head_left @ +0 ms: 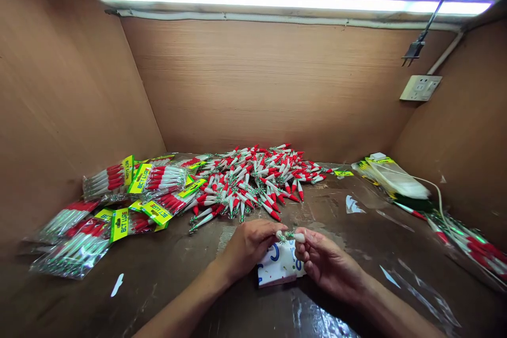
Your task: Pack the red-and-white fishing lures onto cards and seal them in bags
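My left hand (247, 245) is closed, thumb and fingers pinching a squid jig (279, 234), whose white end and spiky hook crown stick out. Facing it, my right hand (322, 259) pinches the white body of another squid jig (300, 237). The two hook crowns meet between my fingertips, and whether they are tangled I cannot tell. My fingers hide the rest of both jigs. Beneath the hands lies a folded white piece with blue lettering (277, 266). Just beyond is a large heap of loose red-and-white squid jigs (253, 177).
Packed bags of jigs with yellow-green header cards (122, 224) are piled at left. On the right are a stack of clear bags (404, 179) and more jigs (471, 243). A black plug (414, 50) hangs above a wall socket (420, 87). Plastic scraps (390, 276) lie at right.
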A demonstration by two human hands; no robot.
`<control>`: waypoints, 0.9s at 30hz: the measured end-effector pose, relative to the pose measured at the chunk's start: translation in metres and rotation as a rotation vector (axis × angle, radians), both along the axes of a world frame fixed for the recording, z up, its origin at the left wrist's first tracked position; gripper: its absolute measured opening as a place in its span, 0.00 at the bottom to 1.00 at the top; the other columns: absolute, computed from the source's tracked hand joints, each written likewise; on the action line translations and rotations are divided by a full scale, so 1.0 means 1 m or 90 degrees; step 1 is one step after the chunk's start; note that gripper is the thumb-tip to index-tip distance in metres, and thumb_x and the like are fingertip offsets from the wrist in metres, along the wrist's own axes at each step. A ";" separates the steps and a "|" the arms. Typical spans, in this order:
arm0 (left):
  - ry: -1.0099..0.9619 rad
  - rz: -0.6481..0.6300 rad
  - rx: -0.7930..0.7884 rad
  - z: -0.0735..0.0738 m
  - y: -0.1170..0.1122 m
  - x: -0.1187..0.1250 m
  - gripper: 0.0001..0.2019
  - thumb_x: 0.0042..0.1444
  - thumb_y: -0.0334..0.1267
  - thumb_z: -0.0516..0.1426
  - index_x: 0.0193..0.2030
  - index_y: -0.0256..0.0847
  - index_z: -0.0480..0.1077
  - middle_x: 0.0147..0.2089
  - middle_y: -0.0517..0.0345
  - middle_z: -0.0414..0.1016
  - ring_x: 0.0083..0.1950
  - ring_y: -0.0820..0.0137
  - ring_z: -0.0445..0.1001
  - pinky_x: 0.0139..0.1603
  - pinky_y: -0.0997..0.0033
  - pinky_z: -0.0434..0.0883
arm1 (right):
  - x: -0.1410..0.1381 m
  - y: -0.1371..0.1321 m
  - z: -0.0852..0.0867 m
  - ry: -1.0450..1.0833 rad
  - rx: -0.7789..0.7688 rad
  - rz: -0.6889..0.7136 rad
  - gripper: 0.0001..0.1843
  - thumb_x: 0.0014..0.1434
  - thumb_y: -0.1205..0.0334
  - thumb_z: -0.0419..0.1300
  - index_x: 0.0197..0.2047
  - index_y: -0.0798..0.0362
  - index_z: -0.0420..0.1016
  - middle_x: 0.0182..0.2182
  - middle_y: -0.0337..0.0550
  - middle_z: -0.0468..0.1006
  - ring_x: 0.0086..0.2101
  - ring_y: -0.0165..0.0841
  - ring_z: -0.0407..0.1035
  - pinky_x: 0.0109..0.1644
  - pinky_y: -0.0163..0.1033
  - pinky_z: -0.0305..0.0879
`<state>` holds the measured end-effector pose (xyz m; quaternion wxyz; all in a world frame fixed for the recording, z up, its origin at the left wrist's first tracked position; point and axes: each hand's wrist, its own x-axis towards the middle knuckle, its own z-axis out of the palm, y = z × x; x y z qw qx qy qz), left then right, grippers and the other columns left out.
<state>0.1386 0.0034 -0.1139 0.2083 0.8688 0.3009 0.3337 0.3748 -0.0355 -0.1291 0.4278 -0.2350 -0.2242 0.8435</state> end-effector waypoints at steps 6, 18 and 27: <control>0.092 0.044 0.066 0.006 0.001 -0.001 0.12 0.70 0.33 0.53 0.54 0.45 0.74 0.49 0.55 0.80 0.49 0.65 0.77 0.50 0.67 0.72 | 0.007 0.003 0.006 -0.030 0.063 0.011 0.10 0.60 0.61 0.70 0.43 0.54 0.75 0.31 0.38 0.74 0.30 0.25 0.70 0.34 0.29 0.68; 0.004 0.015 0.174 -0.005 -0.008 0.002 0.15 0.68 0.28 0.53 0.56 0.44 0.73 0.60 0.53 0.76 0.61 0.66 0.74 0.64 0.60 0.71 | 0.007 0.003 0.002 -0.134 0.160 0.020 0.13 0.56 0.60 0.72 0.42 0.55 0.78 0.32 0.39 0.76 0.29 0.25 0.69 0.37 0.31 0.66; 0.117 0.109 0.198 -0.011 0.005 -0.002 0.25 0.67 0.23 0.49 0.67 0.46 0.65 0.69 0.51 0.67 0.72 0.63 0.61 0.69 0.54 0.66 | 0.032 0.013 0.016 -0.314 0.307 -0.053 0.14 0.54 0.59 0.73 0.43 0.53 0.81 0.37 0.44 0.82 0.34 0.30 0.73 0.40 0.34 0.68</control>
